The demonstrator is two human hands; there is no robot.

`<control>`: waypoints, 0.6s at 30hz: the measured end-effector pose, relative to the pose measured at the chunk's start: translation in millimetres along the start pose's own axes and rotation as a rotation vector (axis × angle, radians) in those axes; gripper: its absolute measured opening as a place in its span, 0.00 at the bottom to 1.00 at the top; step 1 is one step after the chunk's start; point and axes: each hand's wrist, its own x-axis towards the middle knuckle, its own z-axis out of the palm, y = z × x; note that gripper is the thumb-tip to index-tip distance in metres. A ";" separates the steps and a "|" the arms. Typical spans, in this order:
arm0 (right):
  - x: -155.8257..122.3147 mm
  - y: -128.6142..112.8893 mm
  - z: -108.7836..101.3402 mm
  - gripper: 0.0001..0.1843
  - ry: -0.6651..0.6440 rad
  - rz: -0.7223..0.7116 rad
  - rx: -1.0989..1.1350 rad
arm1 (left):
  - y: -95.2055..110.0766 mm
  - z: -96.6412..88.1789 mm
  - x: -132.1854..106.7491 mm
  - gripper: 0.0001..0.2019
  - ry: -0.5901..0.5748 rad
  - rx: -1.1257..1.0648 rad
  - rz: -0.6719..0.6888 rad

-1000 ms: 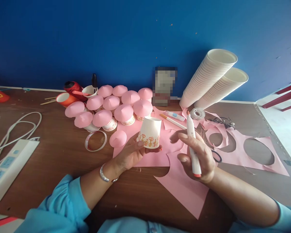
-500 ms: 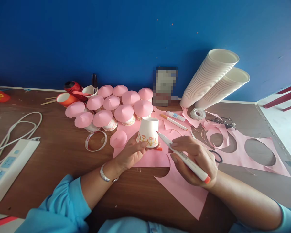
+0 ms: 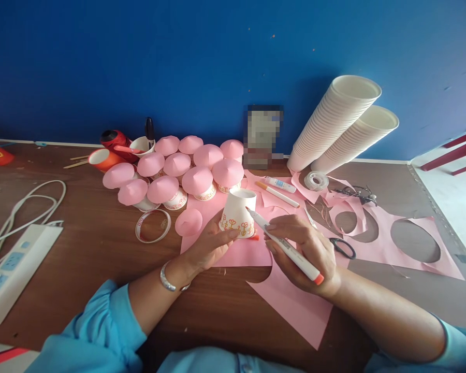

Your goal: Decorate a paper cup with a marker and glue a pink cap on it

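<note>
My left hand (image 3: 206,243) grips a white paper cup (image 3: 238,210), turned upside down, with orange-red flowers drawn around its lower part. In my right hand (image 3: 305,251) is a white marker (image 3: 291,254) with an orange-red end, held like a pen. Its tip points at the cup's upper side; whether it touches I cannot tell. Behind the cup stand several upturned cups with pink paper cones (image 3: 198,180) on top, some with drawn flowers. One loose pink cone (image 3: 188,223) lies left of the held cup. Pink paper (image 3: 233,259) lies beneath my hands.
Two stacks of white cups (image 3: 336,122) lean against the blue wall. Scissors (image 3: 344,248), clear tape (image 3: 316,181), another marker (image 3: 277,195) and cut pink paper (image 3: 404,264) lie to the right. A white cup ring (image 3: 153,239) and a power strip (image 3: 23,269) are at left.
My right hand has moved slightly left with the marker, exposing more of the scissors. The cup's top has tipped a little, so its end shows more.
</note>
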 end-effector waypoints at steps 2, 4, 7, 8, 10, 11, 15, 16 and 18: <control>0.5 -0.3 0.1 0.16 -0.007 0.001 0.001 | 0.6 0.7 0.1 0.18 0.008 0.001 -0.007; 1.1 -0.5 0.2 0.15 -0.009 0.003 0.004 | 1.4 1.3 -0.1 0.18 0.008 0.001 -0.009; 1.3 -0.2 0.2 0.16 -0.012 0.004 0.016 | 2.4 1.7 -0.3 0.20 0.003 0.004 -0.004; 1.3 -0.1 0.3 0.17 -0.012 0.005 0.025 | 2.5 1.8 -0.2 0.19 0.002 0.008 -0.002; 1.4 0.3 0.5 0.16 -0.012 0.007 0.040 | 2.6 2.1 0.1 0.18 0.001 0.019 0.008; 1.6 0.5 0.8 0.16 -0.010 0.006 0.044 | 2.7 2.6 0.4 0.17 -0.005 0.026 0.013; 2.7 0.6 2.1 0.15 -0.005 -0.006 0.048 | 4.0 6.0 1.9 0.14 -0.057 0.050 0.026; 2.9 0.5 2.4 0.16 -0.006 -0.006 0.053 | 4.5 7.0 2.2 0.14 -0.068 0.052 0.027; 3.0 0.2 2.8 0.16 -0.005 -0.006 0.067 | 5.3 8.3 2.4 0.15 -0.072 0.053 0.032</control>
